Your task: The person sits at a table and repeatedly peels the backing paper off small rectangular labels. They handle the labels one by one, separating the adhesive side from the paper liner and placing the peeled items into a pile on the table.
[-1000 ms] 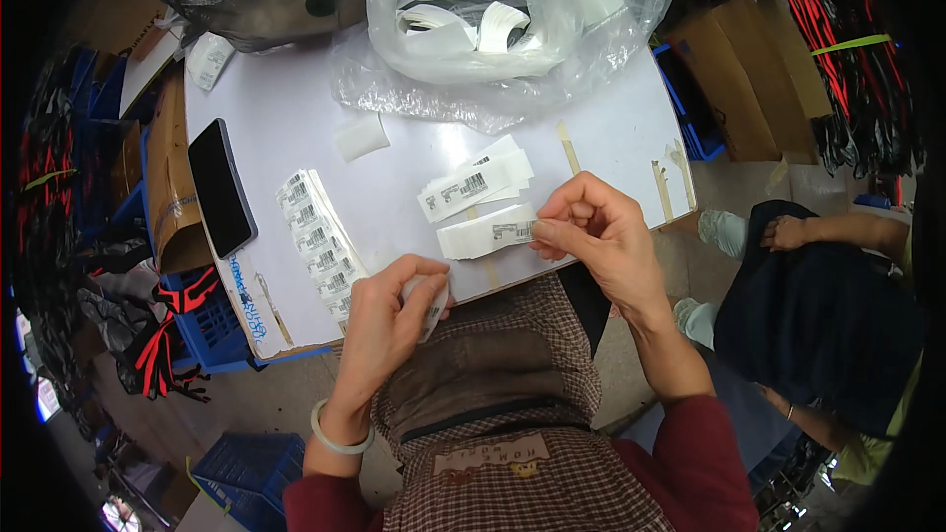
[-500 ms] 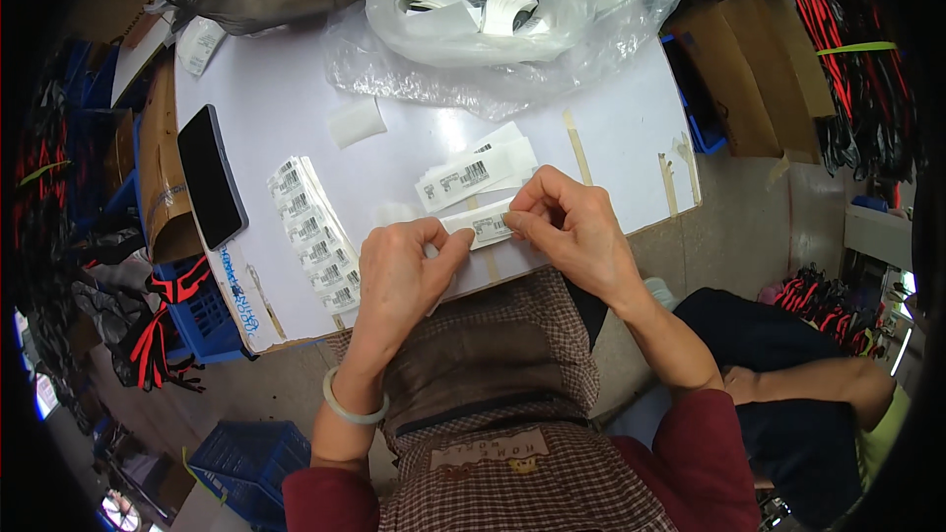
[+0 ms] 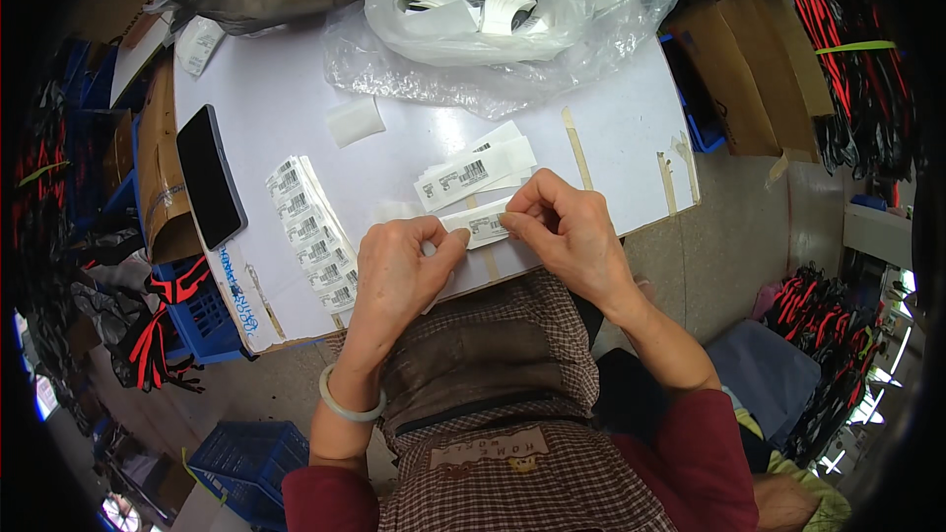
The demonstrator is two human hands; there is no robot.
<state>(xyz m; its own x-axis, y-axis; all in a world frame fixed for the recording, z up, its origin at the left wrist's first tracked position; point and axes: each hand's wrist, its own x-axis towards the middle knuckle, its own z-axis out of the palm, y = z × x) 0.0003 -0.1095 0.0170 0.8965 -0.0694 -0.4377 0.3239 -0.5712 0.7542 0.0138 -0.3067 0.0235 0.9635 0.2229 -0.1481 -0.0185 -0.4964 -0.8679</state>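
Observation:
Between my two hands, near the front edge of the table, is a white label (image 3: pixel 483 228) with a barcode sticker on it. My left hand (image 3: pixel 402 264) pinches its left end between thumb and forefinger. At the other end, my right hand (image 3: pixel 570 238) has thumb and fingertips pressed on the label's right part. Just beyond lies a loose pile of similar white barcode labels (image 3: pixel 473 175). To the left of my left hand is a stack of barcode sticker sheets (image 3: pixel 313 236).
A clear plastic bag (image 3: pixel 443 79) holding white label bundles fills the table's far side. A dark phone (image 3: pixel 211 177) lies at the left edge, a blank white piece (image 3: pixel 356 122) nearer the middle. Cardboard boxes (image 3: pixel 754 74) flank the table. A blue crate (image 3: pixel 246 468) stands lower left. Another person's arm (image 3: pixel 783 504) shows lower right.
My hands keep nearly the same place and grip on the label. The person at the right has moved down, mostly out of view, uncovering a dark flat surface and red-black goods.

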